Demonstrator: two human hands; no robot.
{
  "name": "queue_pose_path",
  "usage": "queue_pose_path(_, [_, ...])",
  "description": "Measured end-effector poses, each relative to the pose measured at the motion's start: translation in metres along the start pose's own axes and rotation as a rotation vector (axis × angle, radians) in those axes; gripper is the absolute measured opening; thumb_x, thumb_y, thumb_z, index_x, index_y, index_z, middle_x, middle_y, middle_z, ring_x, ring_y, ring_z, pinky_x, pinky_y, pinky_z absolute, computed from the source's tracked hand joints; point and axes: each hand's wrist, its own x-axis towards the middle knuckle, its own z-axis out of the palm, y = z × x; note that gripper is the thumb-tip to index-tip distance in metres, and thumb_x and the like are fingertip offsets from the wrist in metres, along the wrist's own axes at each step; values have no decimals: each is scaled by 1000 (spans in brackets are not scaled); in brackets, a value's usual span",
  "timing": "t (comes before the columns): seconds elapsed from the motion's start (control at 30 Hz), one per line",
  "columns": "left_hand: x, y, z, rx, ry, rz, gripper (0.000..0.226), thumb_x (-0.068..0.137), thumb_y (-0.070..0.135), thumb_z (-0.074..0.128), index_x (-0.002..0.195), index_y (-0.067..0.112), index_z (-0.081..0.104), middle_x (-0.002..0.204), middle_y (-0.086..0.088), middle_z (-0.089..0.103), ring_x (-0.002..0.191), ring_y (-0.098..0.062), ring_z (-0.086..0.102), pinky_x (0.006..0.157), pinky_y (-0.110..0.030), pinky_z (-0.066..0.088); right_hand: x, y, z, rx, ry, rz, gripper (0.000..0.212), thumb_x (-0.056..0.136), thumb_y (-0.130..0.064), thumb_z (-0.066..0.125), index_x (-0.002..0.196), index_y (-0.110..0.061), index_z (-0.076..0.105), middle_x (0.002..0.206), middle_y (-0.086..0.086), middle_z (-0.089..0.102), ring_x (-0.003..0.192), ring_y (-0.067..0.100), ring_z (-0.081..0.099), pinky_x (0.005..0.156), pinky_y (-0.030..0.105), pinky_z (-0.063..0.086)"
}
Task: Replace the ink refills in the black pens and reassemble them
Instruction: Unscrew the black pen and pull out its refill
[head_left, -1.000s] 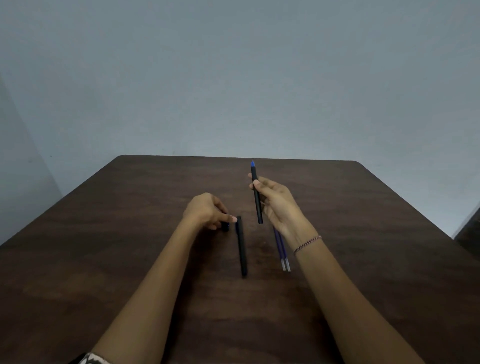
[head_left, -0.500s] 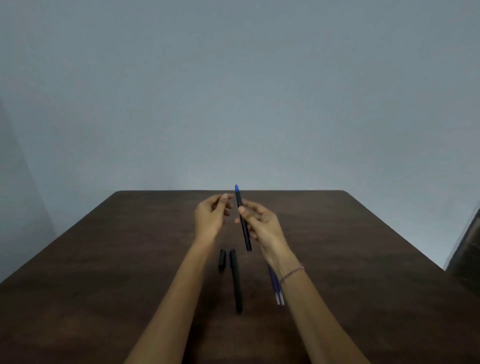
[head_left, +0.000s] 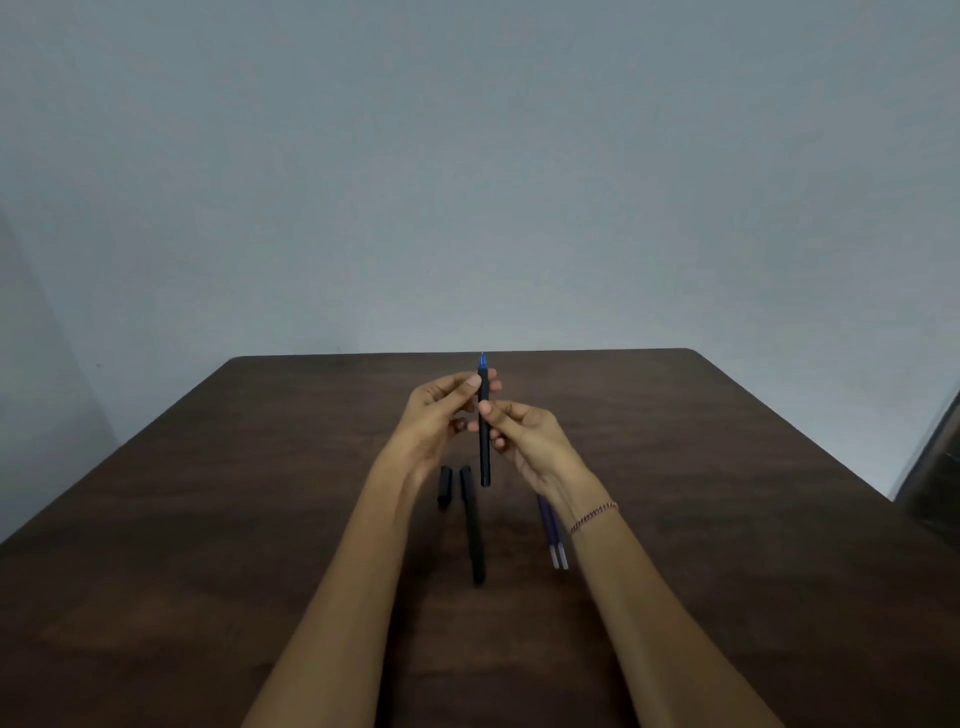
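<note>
An uncapped black pen (head_left: 484, 452) with a blue tip stands nearly upright above the table. My left hand (head_left: 441, 415) pinches it near the tip end. My right hand (head_left: 524, 436) pinches the barrel a little lower. On the table below lie a second black pen (head_left: 474, 530), lengthwise, and a short black cap (head_left: 444, 486) just left of it. Two blue ink refills (head_left: 554, 535) lie side by side under my right wrist, partly hidden by it.
The dark wooden table (head_left: 260, 519) reaches to a plain grey wall. A dark object (head_left: 935, 467) shows at the right edge of the view, beyond the table's corner.
My left hand left the cap on the table, rose and took hold of the pen near its tip. The pen moved left to the middle. The camera tilted up.
</note>
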Motion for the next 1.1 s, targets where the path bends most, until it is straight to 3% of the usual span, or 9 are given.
queue_pose_path(0.1, [0,0,-2,-35,36,-41,12,89,15,59,95,12,69,80,3,75,48,-2,57,53,-17,49,-4,-4,-1,-11,-109,27,13,92,-7,54,93,-3,67,68,-1,71,55,0,55,55,8,47])
queue_pose_path(0.17, [0,0,-4,-23,74,-63,9,87,15,62,92,12,70,77,3,75,50,-3,57,57,-21,43,-6,-5,0,-39,-121,43,16,93,-7,52,98,0,66,68,-2,71,55,-1,55,56,8,47])
queue_pose_path(0.3, [-1,4,-5,36,184,-76,5,78,16,73,82,15,70,72,4,74,62,-4,58,50,-21,29,-6,-4,2,-87,-55,36,14,90,-7,58,97,2,65,67,-2,71,54,-1,58,55,8,47])
queue_pose_path(0.5, [-2,6,2,61,266,-14,14,73,15,78,76,19,65,58,13,68,47,4,50,39,-14,29,-4,-3,4,-166,70,-8,8,79,-13,73,82,-7,69,68,3,67,50,1,56,53,10,48])
queue_pose_path(0.57, [-2,6,2,90,235,-25,12,75,21,77,82,20,67,60,16,67,54,3,51,43,-15,30,-5,-3,4,-163,70,-5,10,78,-13,74,83,-7,68,69,2,67,50,0,56,53,10,48])
queue_pose_path(0.67, [-3,8,-1,118,123,-68,18,85,37,64,95,25,72,82,14,71,74,-5,52,58,-22,35,-5,-5,3,-141,62,-4,9,79,-13,73,83,-8,67,70,2,66,56,2,57,54,10,48])
queue_pose_path(0.77, [-4,7,-5,118,29,-50,18,92,31,56,94,26,73,88,10,75,80,-5,58,66,-26,34,-6,-5,3,-153,43,5,9,79,-12,72,85,-9,66,71,1,65,62,3,57,54,10,47])
queue_pose_path(0.9, [-3,7,-5,119,65,-50,13,88,24,62,85,24,75,86,4,74,93,-18,52,70,-28,37,-6,-4,4,-169,-6,19,12,80,-10,71,86,-9,61,73,4,68,52,2,47,46,11,38])
queue_pose_path(1.1, [-4,7,-4,114,112,-58,6,82,27,69,78,23,74,74,11,72,81,-12,53,69,-29,36,-5,-4,4,-134,-57,32,12,87,-18,63,93,-8,64,73,7,71,48,2,46,45,10,40])
